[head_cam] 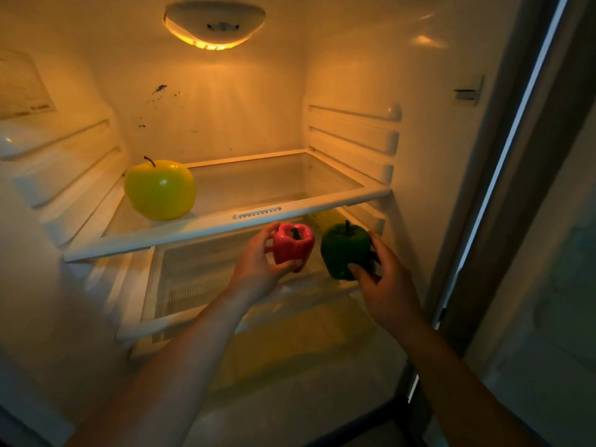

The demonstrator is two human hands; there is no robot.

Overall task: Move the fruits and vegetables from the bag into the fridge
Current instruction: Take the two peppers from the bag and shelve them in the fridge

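Both forearms are reaching into the fridge [354,59] w/ one veg each: our left hand [258,264] is curling round a red bell pepper [294,246], our right hand [388,293] is gripping a green pepper [344,248], both just below the front of the top shelf [206,228]. Yellow apple [159,190] is already sitting on that shelf, left side. Bag isn't showing, so what's left is unknown.

inside the lit fridge [435,130], a yellow apple [160,190] sits on the upper glass shelf [274,185]. below its front edge, the left hand [258,264] grips a red bell pepper [294,245] and the right hand [385,285] grips a green bell pepper [344,250].
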